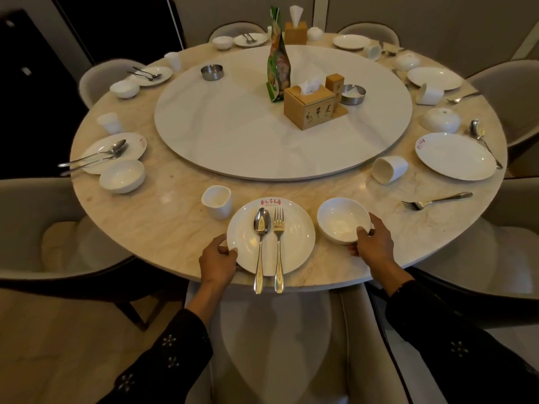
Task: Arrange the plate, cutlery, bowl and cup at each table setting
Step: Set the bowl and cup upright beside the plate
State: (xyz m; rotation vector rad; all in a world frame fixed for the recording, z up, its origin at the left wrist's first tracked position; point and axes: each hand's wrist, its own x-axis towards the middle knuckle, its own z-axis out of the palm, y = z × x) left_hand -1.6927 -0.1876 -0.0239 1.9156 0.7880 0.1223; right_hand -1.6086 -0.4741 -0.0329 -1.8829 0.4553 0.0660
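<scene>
At the bottom centre, the left hand point(217, 262) grips the plate point(294, 246) carrying spoon point(261, 228) and fork point(278, 228), the right hand point(374, 247) holds the bowl point(339, 218), so this setting seems nearly finished, while the right-side settings, with a tipped cup point(389, 169) and loose fork point(434, 200), remain undone.

You wear long black sleeves on both arms. Your left sleeve point(163, 354) is loose and wide at the cuff, ending just above the wrist, and it carries small pale flower-shaped embroidered motifs, each a ring of tiny petals, scattered along the fabric. Your right sleeve point(455, 339) is the same dark cloth with at least one matching pale flower motif. Your left hand point(217, 262) and right hand point(374, 247) are bare, with no gloves.
</scene>
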